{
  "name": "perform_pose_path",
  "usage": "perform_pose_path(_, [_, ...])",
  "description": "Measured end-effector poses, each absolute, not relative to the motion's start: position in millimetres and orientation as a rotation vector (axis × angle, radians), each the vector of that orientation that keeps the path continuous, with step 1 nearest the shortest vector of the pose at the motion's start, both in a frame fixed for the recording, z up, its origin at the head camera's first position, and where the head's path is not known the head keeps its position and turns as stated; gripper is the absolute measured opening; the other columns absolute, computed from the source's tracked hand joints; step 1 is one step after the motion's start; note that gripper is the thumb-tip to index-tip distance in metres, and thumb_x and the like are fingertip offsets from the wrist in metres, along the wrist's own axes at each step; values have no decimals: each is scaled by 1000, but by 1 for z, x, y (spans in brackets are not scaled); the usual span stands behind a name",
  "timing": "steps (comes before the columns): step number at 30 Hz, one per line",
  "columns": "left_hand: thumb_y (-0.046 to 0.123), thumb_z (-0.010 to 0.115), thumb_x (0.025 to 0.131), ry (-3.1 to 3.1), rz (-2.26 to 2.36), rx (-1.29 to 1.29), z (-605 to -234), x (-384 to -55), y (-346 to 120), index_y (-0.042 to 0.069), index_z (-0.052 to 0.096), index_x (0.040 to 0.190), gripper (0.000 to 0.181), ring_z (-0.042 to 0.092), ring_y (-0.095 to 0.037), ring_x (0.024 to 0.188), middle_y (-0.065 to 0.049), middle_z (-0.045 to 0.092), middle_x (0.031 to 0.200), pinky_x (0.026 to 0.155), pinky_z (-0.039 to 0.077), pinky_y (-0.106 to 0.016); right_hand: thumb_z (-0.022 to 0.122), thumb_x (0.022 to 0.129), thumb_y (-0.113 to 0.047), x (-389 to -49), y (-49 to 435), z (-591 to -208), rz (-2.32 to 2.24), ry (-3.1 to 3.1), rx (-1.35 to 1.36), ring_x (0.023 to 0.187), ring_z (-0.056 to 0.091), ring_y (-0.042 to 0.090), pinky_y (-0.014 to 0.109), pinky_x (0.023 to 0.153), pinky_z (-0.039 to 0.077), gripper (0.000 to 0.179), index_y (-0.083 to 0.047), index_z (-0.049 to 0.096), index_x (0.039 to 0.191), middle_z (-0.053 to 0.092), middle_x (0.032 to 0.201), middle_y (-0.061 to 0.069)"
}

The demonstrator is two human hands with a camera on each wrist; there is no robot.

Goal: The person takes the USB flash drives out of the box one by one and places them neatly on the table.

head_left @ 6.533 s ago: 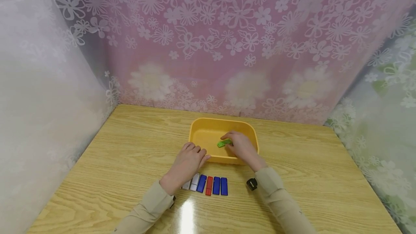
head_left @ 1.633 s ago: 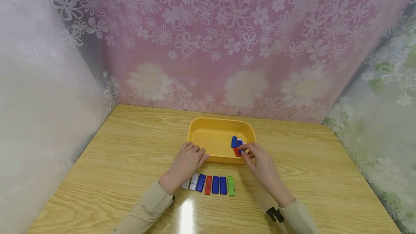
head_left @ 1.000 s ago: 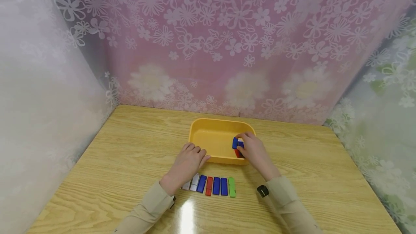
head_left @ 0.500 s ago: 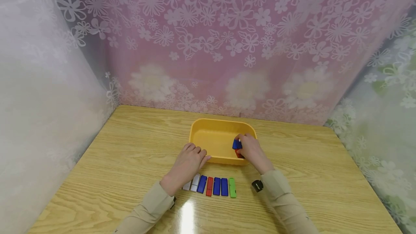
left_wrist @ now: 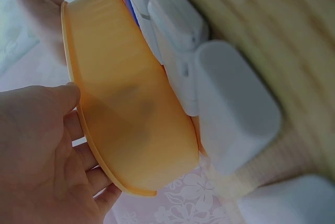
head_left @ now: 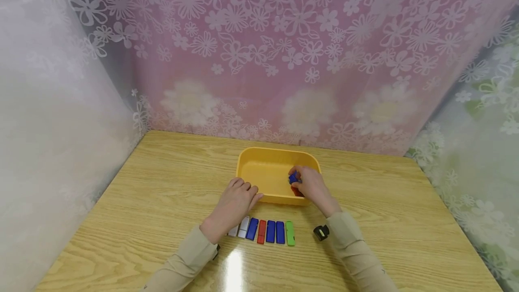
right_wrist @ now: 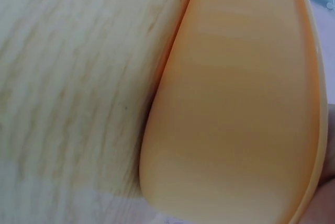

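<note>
Sitting on a wood-grain table [head_left: 170, 175], a yellow bin [head_left: 263, 170] is taking up the spot just ahead of the person, its long side running roughly parallel to the back edge. Behind it, a pink curtain [head_left: 259, 48] is hanging all along the back, with white flower outlines covering most of it and bigger pale blooms showing lower down. A pale, whitish curtain [head_left: 52, 102] is closing off the left side, and a greenish floral curtain [head_left: 478, 148] is doing the same on the right. The tabletop is looking pretty shiny too: a bright glare [head_left: 234, 269] is bouncing off the near part.

As for the hands, the left hand [head_left: 236, 199] is gripping the bin's near rim around the left corner, thumb on the outside. The right hand [head_left: 313, 187] is reaching into the bin's right end and pinching a blue piece [head_left: 293, 177], with a red piece [head_left: 296, 191] lying just below the fingers.

On the near side of the bin, a row is lying on the wood: white pieces [head_left: 243, 227], a blue one, a red one [head_left: 261, 232], two more blues and a green one [head_left: 290, 233] ending it on the right. The left forearm is covering part of the white end, but the left wrist view is showing several whites there.
</note>
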State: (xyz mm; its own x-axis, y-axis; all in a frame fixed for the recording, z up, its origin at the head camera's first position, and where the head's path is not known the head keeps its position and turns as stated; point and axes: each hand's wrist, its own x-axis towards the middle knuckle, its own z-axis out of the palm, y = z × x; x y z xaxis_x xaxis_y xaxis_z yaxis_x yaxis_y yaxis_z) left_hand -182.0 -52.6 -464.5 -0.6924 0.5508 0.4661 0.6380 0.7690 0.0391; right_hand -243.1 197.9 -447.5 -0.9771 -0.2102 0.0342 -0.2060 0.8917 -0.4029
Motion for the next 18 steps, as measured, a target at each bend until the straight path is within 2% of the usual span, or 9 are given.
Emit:
perform_pose_path(8, [31,58,104,-2524,-268,-903,-466,-182,-54,13,65,86,27,57,-22,78,-2,64,78,91,47,-39,78,89,-8,-238,197,-447,-939,3086,-291,75,67,22,38,66,55,26,-8,67,114,70,101,10])
perform_pose_path(18, [31,60,103,-2502,-271,-911,-464,-181,-54,12,63,84,27,57,-22,77,-2,63,77,89,48,-38,75,92,-7,-218,202,-431,-1234,3132,-316,86,70,31,47,78,58,31,-6,66,122,70,108,16])
